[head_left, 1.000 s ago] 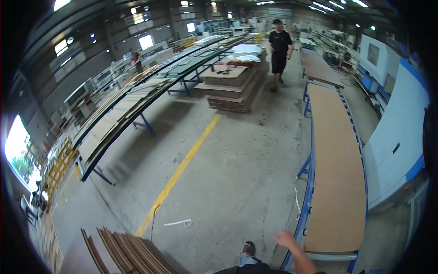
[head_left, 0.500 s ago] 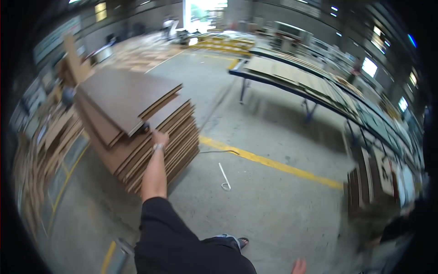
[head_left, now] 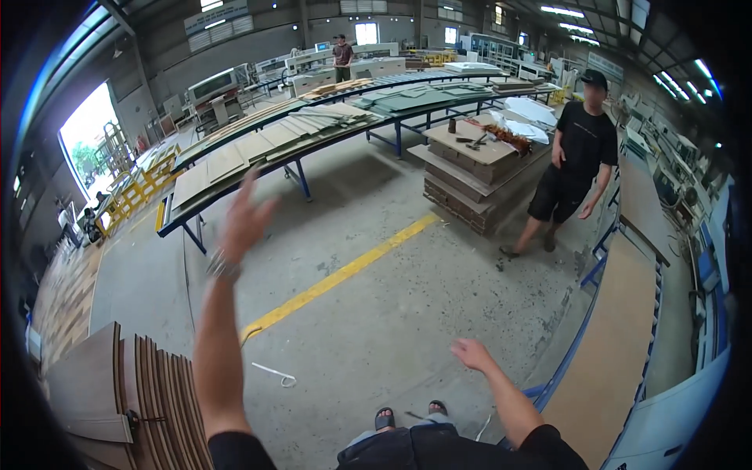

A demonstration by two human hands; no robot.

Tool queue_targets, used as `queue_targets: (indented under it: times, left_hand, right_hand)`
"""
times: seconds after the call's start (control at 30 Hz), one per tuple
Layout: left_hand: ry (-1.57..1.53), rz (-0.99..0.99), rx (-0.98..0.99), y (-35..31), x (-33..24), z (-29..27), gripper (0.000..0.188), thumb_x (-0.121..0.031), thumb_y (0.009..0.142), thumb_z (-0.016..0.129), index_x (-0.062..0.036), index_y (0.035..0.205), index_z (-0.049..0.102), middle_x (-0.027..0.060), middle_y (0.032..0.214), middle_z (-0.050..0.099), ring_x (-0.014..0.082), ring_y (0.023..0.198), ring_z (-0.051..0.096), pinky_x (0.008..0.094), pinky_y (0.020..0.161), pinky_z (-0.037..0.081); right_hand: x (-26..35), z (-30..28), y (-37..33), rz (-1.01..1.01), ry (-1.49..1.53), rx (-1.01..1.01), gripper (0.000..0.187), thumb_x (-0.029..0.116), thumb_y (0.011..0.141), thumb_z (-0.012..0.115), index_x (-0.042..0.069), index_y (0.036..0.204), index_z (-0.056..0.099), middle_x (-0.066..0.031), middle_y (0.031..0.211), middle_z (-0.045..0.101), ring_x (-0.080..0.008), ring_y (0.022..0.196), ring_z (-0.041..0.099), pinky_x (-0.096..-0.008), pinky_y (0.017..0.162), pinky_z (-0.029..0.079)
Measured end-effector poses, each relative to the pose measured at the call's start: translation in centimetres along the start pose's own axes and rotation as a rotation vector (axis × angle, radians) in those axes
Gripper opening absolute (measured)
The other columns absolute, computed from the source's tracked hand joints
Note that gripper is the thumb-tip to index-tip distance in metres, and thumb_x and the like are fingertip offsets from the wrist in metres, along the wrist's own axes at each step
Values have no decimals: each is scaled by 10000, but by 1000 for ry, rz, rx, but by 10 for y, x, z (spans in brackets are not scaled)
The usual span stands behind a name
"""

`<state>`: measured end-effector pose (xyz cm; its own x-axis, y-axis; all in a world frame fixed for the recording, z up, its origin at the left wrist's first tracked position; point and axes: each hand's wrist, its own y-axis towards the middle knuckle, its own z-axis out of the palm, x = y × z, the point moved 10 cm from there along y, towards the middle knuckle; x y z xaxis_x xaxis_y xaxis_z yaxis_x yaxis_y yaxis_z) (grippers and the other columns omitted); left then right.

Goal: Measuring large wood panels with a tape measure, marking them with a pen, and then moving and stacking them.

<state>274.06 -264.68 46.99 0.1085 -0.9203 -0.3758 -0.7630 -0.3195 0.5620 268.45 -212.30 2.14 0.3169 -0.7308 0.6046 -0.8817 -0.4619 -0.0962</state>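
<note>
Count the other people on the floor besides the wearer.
2. One person in black walks beside the stacked boards pallet right of centre. A second person stands far back by the machines. More may be hidden behind equipment.

It was a large factory hall for wood panels. A high metal roof with strip lights (head_left: pixel 560 11) spanned a bare concrete floor (head_left: pixel 376 313) marked by a yellow line (head_left: pixel 345 274). Long blue-framed tables (head_left: pixel 298 137) carried flat boards, and more boards sat in stacks (head_left: pixel 470 168) on the floor and leaned on edge (head_left: pixel 149 399) nearby. Machines (head_left: pixel 211 86) lined the far wall, and workers (head_left: pixel 576 160) stood about.
</note>
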Motion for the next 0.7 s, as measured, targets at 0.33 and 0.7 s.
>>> queue_targets:
  times: [0.33,0.7]
  left_hand:
    - [100,159,414,202,-385,195,605,-250,881,572,-4,1420,452,246,1315,601,359,1222,589,428,1021,481]
    - [4,-10,97,45,-210,233,843,-408,854,690,-97,1527,289,233,872,697,420,815,681,517,723,536]
  right_hand:
    - [-145,-29,-144,436,358,-384,386,312,872,663,-33,1039,709,-223,1008,725,-341,982,706,-403,850,547]
    - [-281,4,-94,330,8,172,593,479,936,601,40,1334,582,-232,1235,619,-373,1131,582,-442,968,478]
